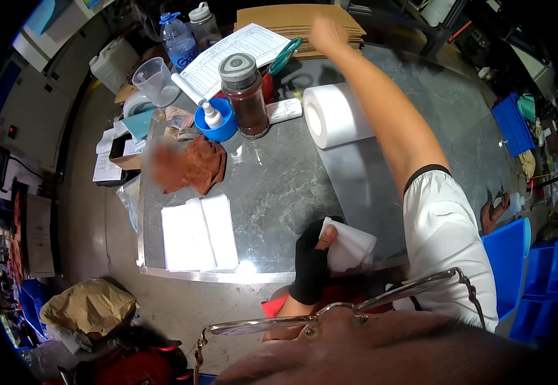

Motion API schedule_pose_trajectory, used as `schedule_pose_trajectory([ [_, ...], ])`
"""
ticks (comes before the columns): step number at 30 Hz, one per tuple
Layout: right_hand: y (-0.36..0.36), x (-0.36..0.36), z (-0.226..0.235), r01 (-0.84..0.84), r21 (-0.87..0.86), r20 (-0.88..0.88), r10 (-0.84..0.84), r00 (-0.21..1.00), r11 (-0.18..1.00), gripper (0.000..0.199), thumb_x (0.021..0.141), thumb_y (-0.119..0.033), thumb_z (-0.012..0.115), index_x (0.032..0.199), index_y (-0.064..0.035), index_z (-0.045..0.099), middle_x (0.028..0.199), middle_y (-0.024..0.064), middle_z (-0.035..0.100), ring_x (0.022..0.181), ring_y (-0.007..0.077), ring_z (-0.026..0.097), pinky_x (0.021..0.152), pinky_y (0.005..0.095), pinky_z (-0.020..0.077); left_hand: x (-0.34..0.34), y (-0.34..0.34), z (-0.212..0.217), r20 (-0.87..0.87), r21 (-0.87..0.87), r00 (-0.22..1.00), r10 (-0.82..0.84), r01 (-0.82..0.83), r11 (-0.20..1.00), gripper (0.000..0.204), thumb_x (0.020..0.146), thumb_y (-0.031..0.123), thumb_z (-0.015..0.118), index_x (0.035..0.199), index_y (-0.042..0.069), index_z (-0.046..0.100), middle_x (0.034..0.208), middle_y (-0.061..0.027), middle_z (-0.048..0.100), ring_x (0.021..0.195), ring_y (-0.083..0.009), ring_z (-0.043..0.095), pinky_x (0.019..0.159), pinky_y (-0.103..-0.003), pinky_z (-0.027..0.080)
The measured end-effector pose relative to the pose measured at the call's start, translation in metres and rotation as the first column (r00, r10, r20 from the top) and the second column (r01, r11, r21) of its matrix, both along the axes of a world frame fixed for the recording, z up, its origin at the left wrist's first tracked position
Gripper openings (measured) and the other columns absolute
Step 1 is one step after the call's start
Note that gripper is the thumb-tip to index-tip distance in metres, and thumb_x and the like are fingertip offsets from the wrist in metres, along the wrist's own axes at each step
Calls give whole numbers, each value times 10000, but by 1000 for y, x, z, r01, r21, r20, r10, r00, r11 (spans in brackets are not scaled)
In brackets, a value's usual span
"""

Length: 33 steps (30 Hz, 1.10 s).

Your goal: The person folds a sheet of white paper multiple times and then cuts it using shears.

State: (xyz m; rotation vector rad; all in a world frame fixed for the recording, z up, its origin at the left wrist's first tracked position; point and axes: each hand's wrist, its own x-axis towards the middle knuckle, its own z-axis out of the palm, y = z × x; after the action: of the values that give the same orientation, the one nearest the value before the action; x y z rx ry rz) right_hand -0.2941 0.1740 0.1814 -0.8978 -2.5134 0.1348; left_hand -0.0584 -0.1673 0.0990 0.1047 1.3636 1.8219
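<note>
My left hand (312, 256), in a black glove that leaves the thumb bare, is closed round a bunched white sheet (351, 246) at the table's near edge. The thumb presses on top of the sheet. At the far side, my right hand (329, 35) reaches to a stack of brown cardboard sheets (272, 18). Its fingers look curled, and whatever they hold is hidden. Under the outstretched right arm lies a big white roll (340, 115), with a translucent strip running from it toward me. White folded sheets (199, 234) lie flat at the near left.
A brown cloth (202, 163) lies at the table's left. Behind it stand a blue bowl (220, 128) with a pump bottle, a dark flask (245, 102), a clear jug (156, 82) and a water bottle (178, 40). Green-handled scissors (285, 55) rest near a printed form (240, 54).
</note>
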Motion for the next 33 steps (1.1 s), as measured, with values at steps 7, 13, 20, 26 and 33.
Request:
schedule_pose_trajectory([
  [7, -3, -19, -72, -181, -99, 798, 187, 574, 979, 346, 774, -205, 586, 1103, -135, 666, 1167, 92, 635, 1058, 321, 609, 876, 409, 495, 4, 2, -10, 87, 45, 995, -42, 38, 998, 454, 876, 434, 614, 1040, 11, 625, 846, -38, 611, 774, -135, 561, 678, -274, 454],
  [13, 1, -67, -140, 16, -215, 954, 206, 219, 977, 312, 870, -253, 519, 1172, -262, 599, 1183, 4, 610, 1078, 253, 588, 880, 425, 463, -1, -5, -16, 90, 31, 995, -51, 49, 998, 475, 867, 446, 623, 1047, 6, 622, 869, -45, 613, 788, -142, 563, 696, -279, 457],
  [20, -4, -71, -144, -121, -173, 908, 206, 365, 978, 266, 870, -290, 547, 1103, -201, 638, 1058, 54, 651, 959, 252, 624, 809, 412, 478, -4, -4, -9, 15, -20, 1000, -17, 17, 1000, 499, 868, 466, 609, 1059, 4, 617, 894, -53, 610, 807, -148, 557, 714, -279, 448],
  [26, -26, -34, -67, -306, -173, 774, 321, 546, 936, 299, 850, -318, 594, 1081, -139, 657, 992, 115, 672, 900, 261, 641, 764, 380, 492, -5, -4, -7, -46, -58, 999, -13, 11, 998, 463, 879, 448, 585, 1030, 13, 630, 875, -42, 611, 814, -145, 539, 734, -285, 431],
  [33, 40, 192, -2, -242, -48, 640, 216, 738, 969, 395, 768, -329, 625, 1031, -39, 683, 990, 215, 666, 969, 312, 651, 818, 435, 506, 12, 2, -11, -271, -110, 943, -193, 169, 979, 323, 859, 300, 665, 957, -7, 657, 811, -64, 645, 767, -146, 567, 713, -281, 447],
])
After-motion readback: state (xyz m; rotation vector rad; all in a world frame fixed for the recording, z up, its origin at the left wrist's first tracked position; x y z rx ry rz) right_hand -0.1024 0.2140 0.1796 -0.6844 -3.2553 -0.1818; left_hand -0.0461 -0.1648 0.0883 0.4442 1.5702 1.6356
